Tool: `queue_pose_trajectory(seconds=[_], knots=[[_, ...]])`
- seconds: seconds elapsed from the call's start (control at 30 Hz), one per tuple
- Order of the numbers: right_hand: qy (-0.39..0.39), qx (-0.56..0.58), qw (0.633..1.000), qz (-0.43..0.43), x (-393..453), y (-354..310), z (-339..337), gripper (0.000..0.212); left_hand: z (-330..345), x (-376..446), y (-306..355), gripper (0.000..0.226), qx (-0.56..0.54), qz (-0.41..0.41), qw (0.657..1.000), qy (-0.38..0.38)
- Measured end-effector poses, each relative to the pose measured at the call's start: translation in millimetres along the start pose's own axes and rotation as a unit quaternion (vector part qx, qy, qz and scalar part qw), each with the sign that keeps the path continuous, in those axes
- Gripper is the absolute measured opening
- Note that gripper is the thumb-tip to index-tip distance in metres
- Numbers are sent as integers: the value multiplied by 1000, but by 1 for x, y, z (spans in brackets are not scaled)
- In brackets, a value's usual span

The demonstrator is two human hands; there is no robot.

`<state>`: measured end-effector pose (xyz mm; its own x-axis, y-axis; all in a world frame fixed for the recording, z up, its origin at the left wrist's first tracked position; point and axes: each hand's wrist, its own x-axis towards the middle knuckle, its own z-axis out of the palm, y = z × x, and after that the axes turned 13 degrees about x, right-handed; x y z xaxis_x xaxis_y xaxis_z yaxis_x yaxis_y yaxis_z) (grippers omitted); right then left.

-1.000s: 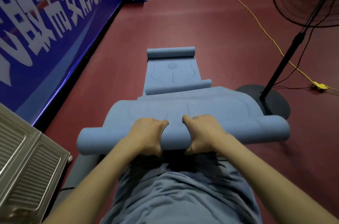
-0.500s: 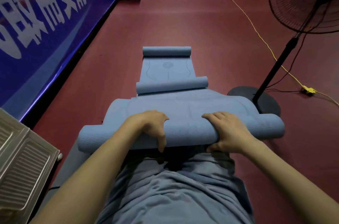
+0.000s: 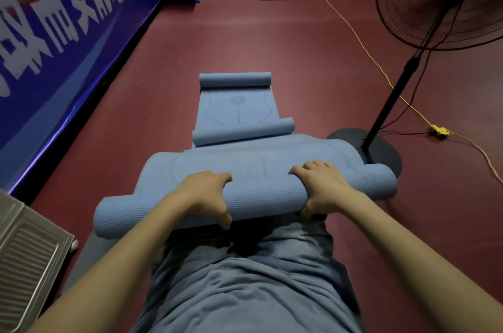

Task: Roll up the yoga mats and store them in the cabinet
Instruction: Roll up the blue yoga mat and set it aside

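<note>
The blue yoga mat, lying on the red floor, is being gripped by the left hand and right hand, fingers curled around the roll; it should be rolled tightly, with the ends kept even.

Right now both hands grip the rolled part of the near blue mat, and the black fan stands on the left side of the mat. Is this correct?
Not entirely. The left hand and right hand do grip the rolled part of the near blue mat, but the head view shows the black fan standing on the right side of the mat, not the left.
</note>
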<state>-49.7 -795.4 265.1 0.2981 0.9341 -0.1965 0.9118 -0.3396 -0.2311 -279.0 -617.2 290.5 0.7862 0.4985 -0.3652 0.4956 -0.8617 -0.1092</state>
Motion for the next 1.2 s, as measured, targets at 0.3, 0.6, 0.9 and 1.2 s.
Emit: queue_pose_trajectory(seconds=[0.3,0.6,0.9,1.2], knots=[[-70,39,996,25,17,2,-15,95,49,-16,39,71,52,-109,956,265],[-73,61,995,30,22,4,-15,97,85,-16,43,77,79,-71,927,359],[-57,84,994,31,25,0,-19,92,60,9,14,95,113,-47,949,290],[-19,100,995,16,27,0,-24,81,16,31,-1,72,123,-19,981,151]])
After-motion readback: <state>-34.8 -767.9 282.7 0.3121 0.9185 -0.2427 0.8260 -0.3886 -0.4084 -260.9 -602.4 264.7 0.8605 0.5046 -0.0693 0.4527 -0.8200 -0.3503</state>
